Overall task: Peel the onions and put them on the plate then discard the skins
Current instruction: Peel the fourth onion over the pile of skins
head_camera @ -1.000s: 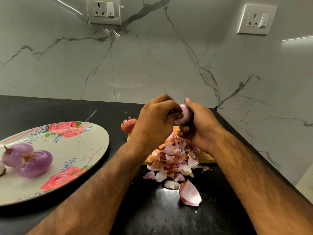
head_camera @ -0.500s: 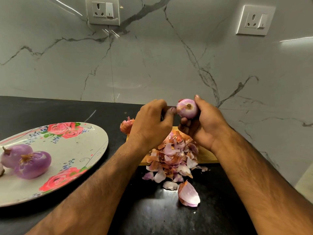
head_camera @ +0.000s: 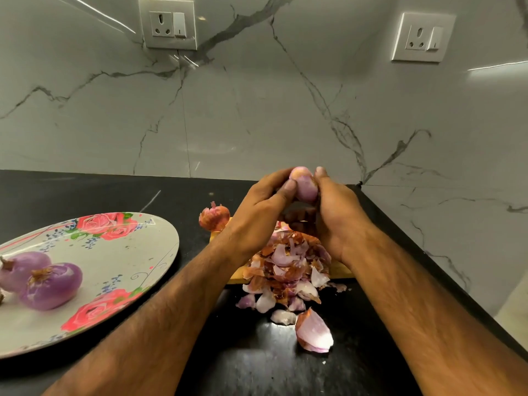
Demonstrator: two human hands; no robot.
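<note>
Peeling is the step I'm working: my left hand (head_camera: 258,207) and right hand (head_camera: 337,212) are both curling round the onion (head_camera: 304,185), pinching it above the skins (head_camera: 288,267). Next, I'm judging, it needs any clinging skin off, then carrying left to the plate (head_camera: 137,252).

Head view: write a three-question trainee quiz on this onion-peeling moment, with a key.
1. True or false: the left hand and right hand both hold one onion over the skin pile.
2. The skin pile lies: A) in a bowl; B) across the cutting board and black counter; C) in a bin.
3. Fill in: the peeled purple onions lie on the ____.
Key: 1 true; 2 B; 3 plate.
</note>
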